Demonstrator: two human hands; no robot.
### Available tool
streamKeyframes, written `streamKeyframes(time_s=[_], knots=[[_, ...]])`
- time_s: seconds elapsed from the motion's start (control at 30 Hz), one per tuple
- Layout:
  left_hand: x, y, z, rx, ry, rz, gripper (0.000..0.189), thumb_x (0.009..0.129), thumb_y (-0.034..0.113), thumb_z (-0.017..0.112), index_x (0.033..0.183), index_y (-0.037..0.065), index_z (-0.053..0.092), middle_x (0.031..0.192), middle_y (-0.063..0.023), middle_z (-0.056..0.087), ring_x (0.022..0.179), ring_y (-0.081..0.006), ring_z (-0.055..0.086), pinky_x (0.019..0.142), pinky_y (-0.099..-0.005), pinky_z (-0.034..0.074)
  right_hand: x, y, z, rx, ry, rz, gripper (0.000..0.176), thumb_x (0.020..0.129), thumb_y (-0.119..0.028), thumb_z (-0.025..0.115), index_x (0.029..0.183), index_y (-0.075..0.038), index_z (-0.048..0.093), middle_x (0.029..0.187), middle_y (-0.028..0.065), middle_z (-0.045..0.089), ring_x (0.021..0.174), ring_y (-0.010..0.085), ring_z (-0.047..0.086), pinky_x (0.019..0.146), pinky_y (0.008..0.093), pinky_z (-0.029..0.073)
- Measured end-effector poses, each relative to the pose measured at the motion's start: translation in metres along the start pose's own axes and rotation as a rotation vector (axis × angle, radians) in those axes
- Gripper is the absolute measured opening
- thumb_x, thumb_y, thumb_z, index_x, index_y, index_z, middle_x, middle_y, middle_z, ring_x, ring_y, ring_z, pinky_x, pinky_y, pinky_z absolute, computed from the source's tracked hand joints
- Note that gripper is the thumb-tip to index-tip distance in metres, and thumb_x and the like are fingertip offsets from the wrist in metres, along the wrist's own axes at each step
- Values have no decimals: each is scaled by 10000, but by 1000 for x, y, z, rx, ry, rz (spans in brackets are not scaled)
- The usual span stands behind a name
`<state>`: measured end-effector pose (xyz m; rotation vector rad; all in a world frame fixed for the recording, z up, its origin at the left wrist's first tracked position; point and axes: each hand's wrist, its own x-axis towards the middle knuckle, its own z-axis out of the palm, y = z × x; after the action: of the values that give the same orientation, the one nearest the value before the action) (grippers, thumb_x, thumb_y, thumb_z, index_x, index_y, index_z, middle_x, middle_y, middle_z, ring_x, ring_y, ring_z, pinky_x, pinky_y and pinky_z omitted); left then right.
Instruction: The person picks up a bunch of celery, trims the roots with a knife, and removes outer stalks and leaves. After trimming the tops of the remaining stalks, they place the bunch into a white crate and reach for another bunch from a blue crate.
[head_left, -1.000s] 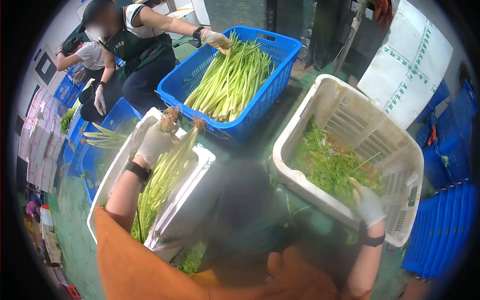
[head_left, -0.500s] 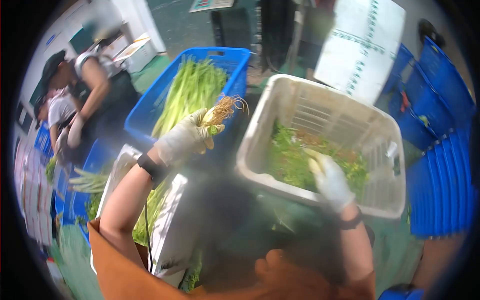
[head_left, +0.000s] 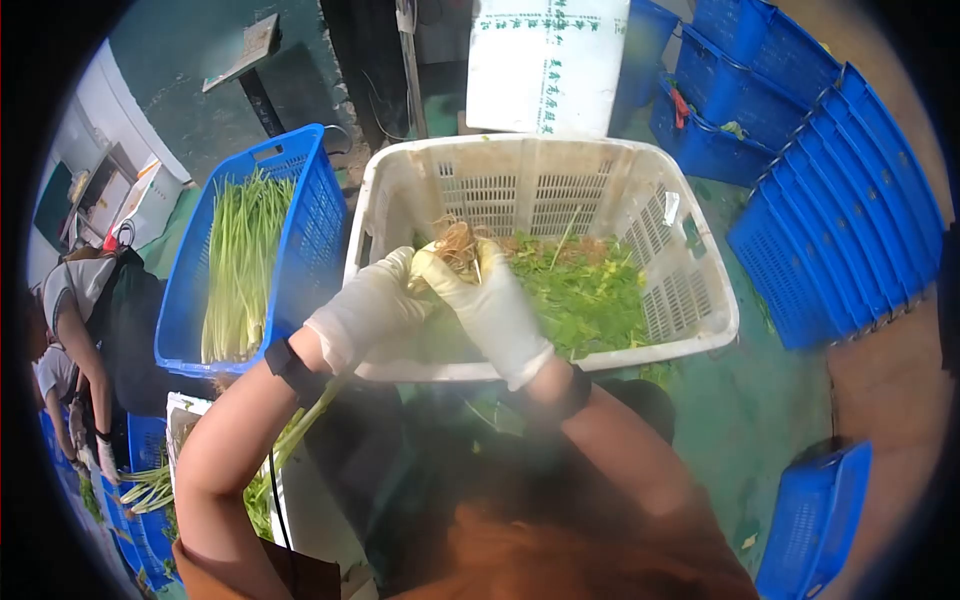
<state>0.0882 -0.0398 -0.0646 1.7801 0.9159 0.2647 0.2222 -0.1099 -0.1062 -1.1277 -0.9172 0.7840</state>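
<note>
My left hand [head_left: 375, 305], in a whitish glove, is closed round the root end of a bunch of celery [head_left: 312, 418]. The brown, stringy roots [head_left: 457, 243] stick up between my hands, and the pale green stalks pass beneath my left wrist toward the lower left. My right hand [head_left: 495, 310], gloved too, pinches at the base beside the roots; its fingertips are partly hidden. Both hands are over the near left part of a large off-white crate [head_left: 705, 340]. Loose green leaves and brown root trimmings [head_left: 590, 300] lie in that crate.
Left of the crate stands a blue basket [head_left: 325, 190] of long celery stalks [head_left: 245, 260]. A white foam box [head_left: 187, 405] is below my left arm. Blue crates [head_left: 840, 220] are stacked at right; a printed white box [head_left: 545, 70] stands behind. People [head_left: 90, 300] work at far left.
My right hand has come up from the leaves in the crate to the celery's root end. My left hand has brought the bunch over the crate. The view has turned rightward.
</note>
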Motion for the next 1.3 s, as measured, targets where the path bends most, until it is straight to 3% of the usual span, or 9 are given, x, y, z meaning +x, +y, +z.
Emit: streamKeyframes(time_s=[0.1,0.23,0.33,0.5,0.9,0.97,1.07,1.2,1.3], knots=[[10,-17,3,313,40,192,329,842,-23,687,1113,33,509,824,25,583,678,-44,549,535,-236,469,12,15,-13,222,-121,110,373,842,-229,773,1093,0,620,992,61,684,881,121,608,813,277,493],[8,-11,-8,225,63,103,414,853,19,706,1220,41,516,879,11,601,656,-44,538,529,-220,466,42,14,-63,-610,-195,156,440,809,-237,752,1168,-25,608,981,147,678,785,276,669,698,340,526],[-1,9,-20,167,-31,-92,403,939,268,661,1244,29,548,930,-25,637,778,-93,566,687,-252,495,38,25,-78,-1177,274,-192,408,859,-257,691,1205,-69,584,898,150,636,781,337,667,658,428,526],[0,14,-25,-35,-60,-76,327,946,290,656,1171,64,585,789,13,611,603,-61,528,536,-230,449,11,7,-29,-659,18,-769,289,910,-194,609,1146,-29,586,890,152,633,722,335,643,622,401,529],[-11,27,-21,14,-152,-109,250,927,246,688,1067,56,606,677,8,607,535,-64,556,485,-204,441,9,40,-43,-989,-89,-554,162,907,-166,554,1004,-44,599,899,184,649,754,360,653,635,444,524],[-23,57,-27,38,-190,-189,241,924,230,691,1071,59,607,697,1,612,544,-62,558,488,-196,441,29,74,-76,-1305,-484,74,205,927,-195,541,1002,-25,628,957,221,665,830,379,658,705,453,527],[-23,74,-38,162,-106,84,208,906,198,706,1050,72,627,746,-25,638,643,-89,604,542,-250,490,29,58,-72,-952,-43,-94,325,949,-318,567,1025,-13,648,925,193,701,849,326,677,750,417,523],[4,73,-18,414,-140,438,201,856,167,717,1020,68,656,846,-136,681,751,-287,672,669,-367,530,26,-23,-75,-68,-363,333,488,940,-493,597,1048,-20,650,984,74,698,854,161,660,750,332,529],[-23,129,34,969,-198,875,160,878,249,642,961,117,679,829,-138,671,741,-304,671,651,-368,536,2,-49,-58,344,-119,356,508,945,-508,582,1100,-28,641,1055,94,688,896,176,666,806,339,539]])
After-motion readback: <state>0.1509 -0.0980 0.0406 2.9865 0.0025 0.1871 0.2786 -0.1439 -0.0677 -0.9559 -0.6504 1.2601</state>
